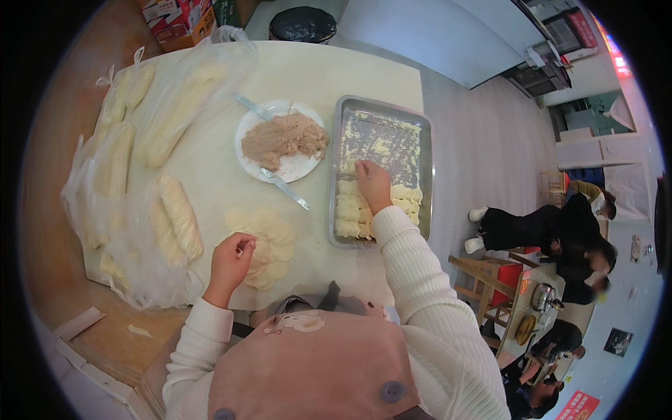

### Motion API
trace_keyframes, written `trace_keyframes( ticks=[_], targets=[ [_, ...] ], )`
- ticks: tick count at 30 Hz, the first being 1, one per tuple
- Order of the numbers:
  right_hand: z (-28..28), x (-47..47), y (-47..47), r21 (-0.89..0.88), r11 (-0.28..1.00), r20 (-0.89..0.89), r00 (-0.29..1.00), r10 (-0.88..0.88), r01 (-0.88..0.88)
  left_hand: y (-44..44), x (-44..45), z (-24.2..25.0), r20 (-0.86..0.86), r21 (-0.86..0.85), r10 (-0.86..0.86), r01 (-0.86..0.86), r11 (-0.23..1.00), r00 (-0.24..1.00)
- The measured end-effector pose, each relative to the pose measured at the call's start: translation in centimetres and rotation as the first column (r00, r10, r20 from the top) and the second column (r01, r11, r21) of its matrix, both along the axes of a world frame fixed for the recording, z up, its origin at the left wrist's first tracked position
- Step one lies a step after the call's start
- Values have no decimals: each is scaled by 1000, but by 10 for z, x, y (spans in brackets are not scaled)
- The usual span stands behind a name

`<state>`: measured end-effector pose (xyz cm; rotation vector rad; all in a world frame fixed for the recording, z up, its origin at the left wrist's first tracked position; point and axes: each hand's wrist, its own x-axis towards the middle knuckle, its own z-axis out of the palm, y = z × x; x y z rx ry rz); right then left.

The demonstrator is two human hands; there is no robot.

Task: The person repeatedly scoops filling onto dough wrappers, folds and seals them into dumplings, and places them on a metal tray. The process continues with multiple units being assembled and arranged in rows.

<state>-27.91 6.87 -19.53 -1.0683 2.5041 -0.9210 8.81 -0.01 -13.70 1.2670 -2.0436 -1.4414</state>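
Note:
My left hand (pixel 228 268) is over the left side of a fanned pile of round dough wrappers (pixel 275 247). Its thumb and fingertips come together there; whether they pinch a wrapper is unclear. Above a metal tray (pixel 333 173), my right hand (pixel 375 184) points its curled fingers toward the far end. Small folded dumplings (pixel 349 210) sit in rows in the tray's near half, partly hidden by that hand. Pale flour covers the far half. Left of the tray, a white plate (pixel 247 163) holds minced filling (pixel 283 139), with one flat spatula (pixel 252 106) and a second spatula (pixel 286 189) resting on its rim.
Plastic-wrapped dough rolls (pixel 178 215) and a larger bagged roll (pixel 178 115) lie along the table's left side. A round dark-topped container (pixel 303 24) and boxes (pixel 178 21) stand beyond the table. To the right, people (pixel 577 247) are around a dining table (pixel 541 294) with wooden stools (pixel 493 283).

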Motion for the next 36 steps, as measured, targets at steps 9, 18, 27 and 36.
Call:
trace_keyframes(
  ticks=[9,18,27,36],
  targets=[
    [-23,21,7,-71,994,-99,992,79,-86,-23,34,-31,26,43,248,-249,968,968],
    [6,39,-2,-122,951,-420,883,211,-285,-39,16,-62,232,-383,122,-25,924,965],
    [4,134,-28,144,781,-100,777,622,-607,-46,-1,-82,364,-600,-25,255,758,931],
    [27,145,-14,294,845,-25,880,474,-447,-51,3,-72,-412,706,602,-178,685,683]
  ],
)
